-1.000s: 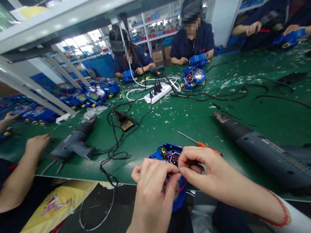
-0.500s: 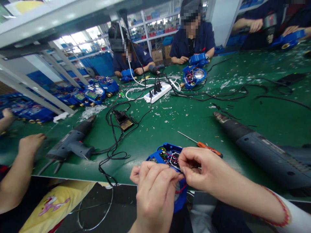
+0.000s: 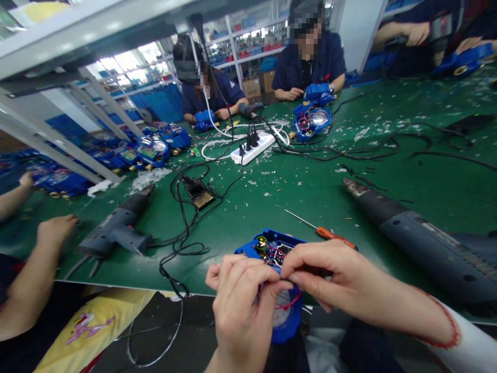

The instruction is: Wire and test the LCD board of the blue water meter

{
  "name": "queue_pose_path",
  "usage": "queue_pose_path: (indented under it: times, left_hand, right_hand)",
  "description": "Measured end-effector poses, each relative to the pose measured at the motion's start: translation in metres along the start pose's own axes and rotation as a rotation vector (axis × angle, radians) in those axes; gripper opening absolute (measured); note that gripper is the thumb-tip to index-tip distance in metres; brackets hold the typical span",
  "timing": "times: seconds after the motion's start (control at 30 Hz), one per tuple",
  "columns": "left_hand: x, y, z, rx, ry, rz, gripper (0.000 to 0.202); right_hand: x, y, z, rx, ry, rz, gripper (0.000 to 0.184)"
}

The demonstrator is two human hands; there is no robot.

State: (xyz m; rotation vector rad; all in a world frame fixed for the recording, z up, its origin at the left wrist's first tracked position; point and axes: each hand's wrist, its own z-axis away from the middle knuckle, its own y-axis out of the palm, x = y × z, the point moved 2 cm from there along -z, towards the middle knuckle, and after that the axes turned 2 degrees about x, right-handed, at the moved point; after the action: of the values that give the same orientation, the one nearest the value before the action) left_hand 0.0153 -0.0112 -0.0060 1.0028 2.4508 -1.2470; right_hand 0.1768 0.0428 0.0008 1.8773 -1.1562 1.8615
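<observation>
An opened blue meter housing (image 3: pixel 272 251) with red and black wires inside lies at the near edge of the green table (image 3: pixel 295 191). My left hand (image 3: pixel 243 305) hovers over its near end with fingers pinched together on the thin wires. My right hand (image 3: pixel 330 277) comes in from the right, its thumb and forefinger pinched against the left hand's fingertips on the same wires. What exactly sits between the fingertips is too small to make out.
An orange-handled screwdriver (image 3: pixel 324 234) lies just behind the housing. A large heat gun (image 3: pixel 419 233) lies right, a smaller one (image 3: pixel 116 230) left with black cables (image 3: pixel 182 228). A co-worker's hand (image 3: pixel 56 230) rests at left. A power strip (image 3: pixel 252 147) and other workers sit across.
Both hands have shifted slightly toward me and stayed pinched together over the housing, which now shows more of its near end. The co-worker's arm at left moved a little.
</observation>
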Motion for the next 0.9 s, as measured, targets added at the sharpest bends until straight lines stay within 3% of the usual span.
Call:
queue_pose_path:
  times: [0.13,0.33,0.6,0.9]
  left_hand:
    - [-0.001,-0.001,0.001,-0.009,-0.027,0.029,0.015]
    - [0.000,0.002,0.001,-0.037,-0.038,0.032,0.014]
    - [-0.002,0.002,0.001,-0.080,-0.054,0.060,0.016]
    - [0.003,0.004,0.006,-0.100,-0.145,0.103,0.014]
  right_hand:
    - [-0.001,0.000,0.000,0.040,0.014,-0.038,0.018]
    - [0.004,0.001,0.003,0.004,-0.164,0.117,0.019]
    - [0.003,0.009,0.002,-0.108,-0.282,0.112,0.021]
    - [-0.001,0.009,0.009,-0.172,-0.175,0.067,0.013]
